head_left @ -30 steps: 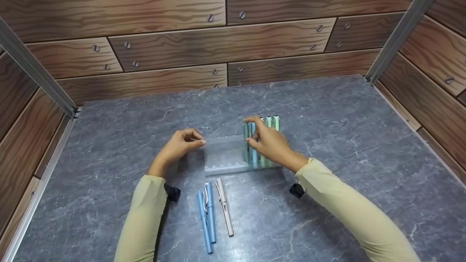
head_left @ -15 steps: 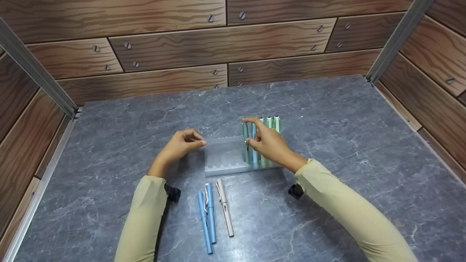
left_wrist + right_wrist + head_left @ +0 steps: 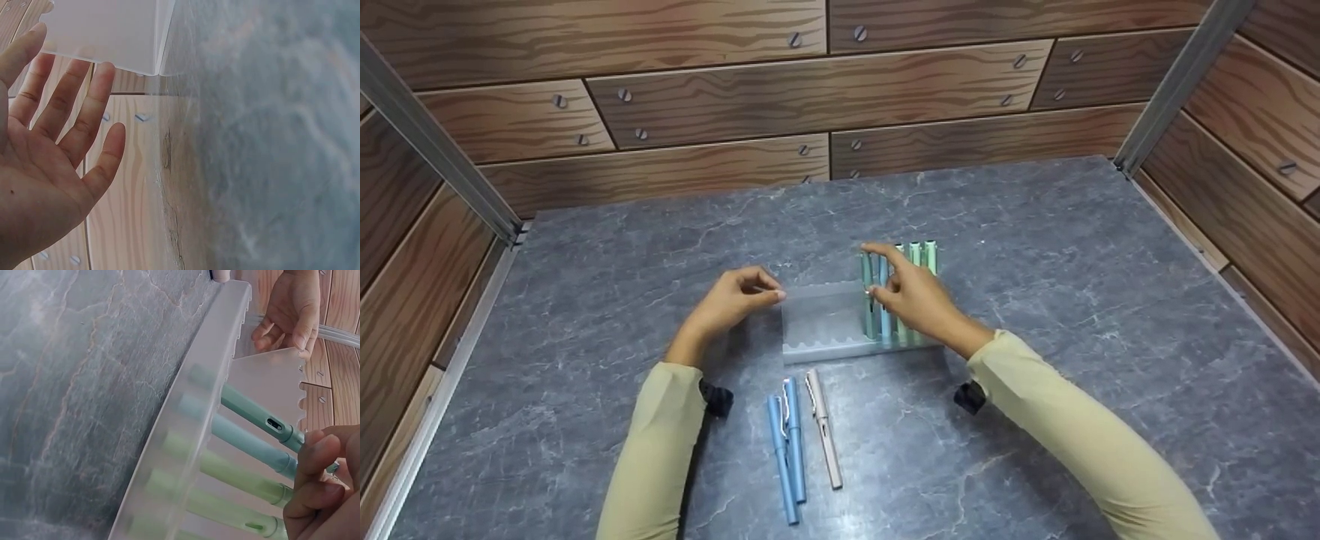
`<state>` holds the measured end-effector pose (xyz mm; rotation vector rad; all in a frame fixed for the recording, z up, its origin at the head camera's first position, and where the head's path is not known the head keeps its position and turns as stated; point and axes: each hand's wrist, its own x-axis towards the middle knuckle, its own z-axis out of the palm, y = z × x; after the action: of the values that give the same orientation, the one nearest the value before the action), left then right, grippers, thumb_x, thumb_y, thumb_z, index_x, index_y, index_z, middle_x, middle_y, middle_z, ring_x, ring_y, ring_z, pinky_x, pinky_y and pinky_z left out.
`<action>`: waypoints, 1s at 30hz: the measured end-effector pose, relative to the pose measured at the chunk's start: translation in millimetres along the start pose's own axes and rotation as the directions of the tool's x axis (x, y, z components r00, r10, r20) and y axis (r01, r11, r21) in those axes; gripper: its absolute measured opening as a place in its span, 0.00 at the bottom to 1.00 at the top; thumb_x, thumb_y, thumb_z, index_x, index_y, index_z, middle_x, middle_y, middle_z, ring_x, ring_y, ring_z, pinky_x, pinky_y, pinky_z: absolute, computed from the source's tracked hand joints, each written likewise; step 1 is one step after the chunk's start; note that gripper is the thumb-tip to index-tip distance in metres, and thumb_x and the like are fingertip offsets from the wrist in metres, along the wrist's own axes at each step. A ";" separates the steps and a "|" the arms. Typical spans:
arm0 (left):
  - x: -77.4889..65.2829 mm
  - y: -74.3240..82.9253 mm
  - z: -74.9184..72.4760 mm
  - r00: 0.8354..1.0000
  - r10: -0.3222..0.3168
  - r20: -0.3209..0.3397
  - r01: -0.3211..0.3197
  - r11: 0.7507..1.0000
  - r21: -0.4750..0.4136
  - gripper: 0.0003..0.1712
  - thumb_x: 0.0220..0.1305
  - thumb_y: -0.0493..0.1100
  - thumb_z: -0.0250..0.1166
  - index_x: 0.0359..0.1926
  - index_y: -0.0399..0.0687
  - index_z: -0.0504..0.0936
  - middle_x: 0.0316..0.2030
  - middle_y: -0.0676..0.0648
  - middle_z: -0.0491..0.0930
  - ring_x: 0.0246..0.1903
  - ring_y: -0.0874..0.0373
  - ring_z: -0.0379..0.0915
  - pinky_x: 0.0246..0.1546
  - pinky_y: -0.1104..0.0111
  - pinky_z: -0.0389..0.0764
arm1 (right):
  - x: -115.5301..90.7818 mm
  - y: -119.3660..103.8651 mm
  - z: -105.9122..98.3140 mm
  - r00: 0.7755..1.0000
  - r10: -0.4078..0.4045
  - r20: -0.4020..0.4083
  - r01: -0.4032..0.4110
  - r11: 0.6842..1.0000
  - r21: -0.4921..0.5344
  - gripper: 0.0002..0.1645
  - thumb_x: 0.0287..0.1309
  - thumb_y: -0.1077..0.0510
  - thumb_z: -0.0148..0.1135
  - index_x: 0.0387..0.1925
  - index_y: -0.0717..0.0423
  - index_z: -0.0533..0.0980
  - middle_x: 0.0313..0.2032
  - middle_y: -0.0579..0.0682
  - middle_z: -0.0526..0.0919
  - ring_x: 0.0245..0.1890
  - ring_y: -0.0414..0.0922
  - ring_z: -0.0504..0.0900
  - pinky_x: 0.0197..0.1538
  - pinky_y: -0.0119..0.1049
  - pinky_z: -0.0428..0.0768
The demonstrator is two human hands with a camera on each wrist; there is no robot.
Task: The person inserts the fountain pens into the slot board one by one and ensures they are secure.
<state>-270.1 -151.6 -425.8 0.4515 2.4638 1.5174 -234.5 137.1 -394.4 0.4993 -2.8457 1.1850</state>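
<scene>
A frosted clear pen rack [image 3: 823, 315] with notched edges stands on the table. My left hand [image 3: 731, 298] pinches its left top corner between thumb and fingers; in the left wrist view the fingertips [image 3: 104, 72] lie at the panel's edge. My right hand [image 3: 921, 294] pinches the cap end of a dark green pen [image 3: 247, 408], which stands tilted back in the rack. Beside that pen sit a light blue pen [image 3: 253, 439] and several light green pens [image 3: 242, 475], their caps partly hidden behind the right hand.
In front of the rack, two blue pens [image 3: 795, 450] lie close together, with a greyish-pink pen [image 3: 825, 435] to their right. The grey marbled table [image 3: 1035, 262] is enclosed by wood-patterned walls [image 3: 735, 97].
The dark green pen's lower end has shifted very slightly in the rack under the right hand. Both hands stay in nearly the same places.
</scene>
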 end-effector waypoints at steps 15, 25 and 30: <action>-0.6 1.9 -0.3 1.000 0.015 0.006 -0.015 1.000 0.004 0.10 0.62 0.44 0.66 0.40 0.42 0.81 0.42 0.46 0.82 0.41 0.59 0.78 0.43 0.69 0.77 | -4.6 -4.4 -6.5 1.000 -0.019 -0.018 0.020 0.998 0.065 0.34 0.63 0.60 0.59 0.69 0.43 0.62 0.14 0.47 0.73 0.10 0.36 0.62 0.16 0.27 0.63; -0.3 1.8 -0.2 1.000 0.030 -0.004 -0.030 0.999 -0.036 0.10 0.61 0.42 0.67 0.40 0.40 0.80 0.36 0.51 0.80 0.36 0.64 0.76 0.42 0.73 0.77 | -14.5 -14.2 0.4 0.997 -0.067 0.045 0.061 0.990 0.126 0.24 0.68 0.59 0.54 0.64 0.51 0.66 0.23 0.63 0.80 0.12 0.57 0.76 0.16 0.35 0.75; 0.1 3.5 1.6 1.000 0.022 -0.004 -0.022 0.996 -0.084 0.10 0.60 0.40 0.67 0.40 0.39 0.80 0.36 0.51 0.81 0.38 0.63 0.77 0.43 0.74 0.78 | -17.6 -15.1 4.8 0.995 -0.092 0.030 0.087 0.986 0.144 0.22 0.67 0.61 0.54 0.61 0.54 0.68 0.22 0.61 0.79 0.10 0.51 0.74 0.15 0.32 0.71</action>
<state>-269.1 -148.8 -423.4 0.4637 2.3941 1.6239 -212.8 128.8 -389.9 0.6540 -2.7477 1.3827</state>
